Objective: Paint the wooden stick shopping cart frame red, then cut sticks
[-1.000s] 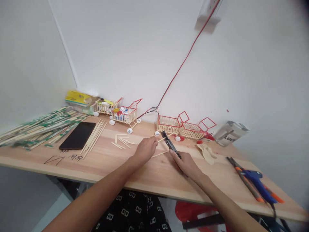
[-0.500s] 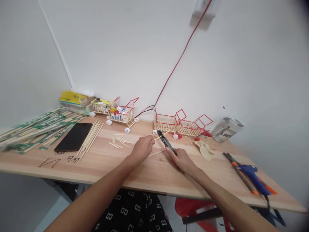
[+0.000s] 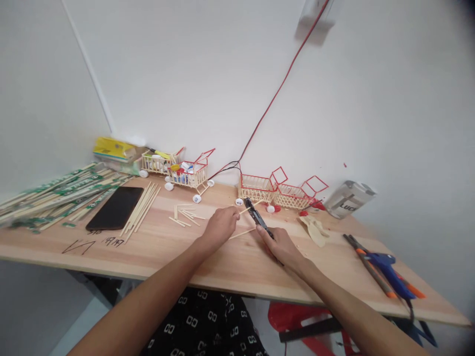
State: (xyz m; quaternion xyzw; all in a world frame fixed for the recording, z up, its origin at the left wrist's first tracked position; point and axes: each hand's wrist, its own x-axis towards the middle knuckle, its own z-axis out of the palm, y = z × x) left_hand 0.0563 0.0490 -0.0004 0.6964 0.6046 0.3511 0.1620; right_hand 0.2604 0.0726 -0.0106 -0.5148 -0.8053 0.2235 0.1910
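Note:
My left hand (image 3: 221,225) is closed, pinching a thin wooden stick (image 3: 245,210) that points up and to the right. The stick passes across the jaws of dark metal pliers (image 3: 255,215). Wrapped round the handles of these pliers is my right hand (image 3: 282,245). Whether the jaws press on the stick is too small to tell. Another wooden stick (image 3: 242,234) lies on the table between my hands. Left of my left hand lie several short cut sticks (image 3: 188,214), and farther left a bunch of longer sticks (image 3: 143,210).
Small stick-built carts (image 3: 187,179) filled with bottle caps stand at the back, with red-rimmed carts (image 3: 257,188) to their right. A phone (image 3: 115,208) and wrapped chopsticks (image 3: 55,198) lie left. A can (image 3: 349,199), a blue glue gun (image 3: 388,272) and orange-handled pliers (image 3: 374,272) are right.
The view has shifted very slightly. Both hands keep nearly the same place, with the stick still at the pliers' jaws.

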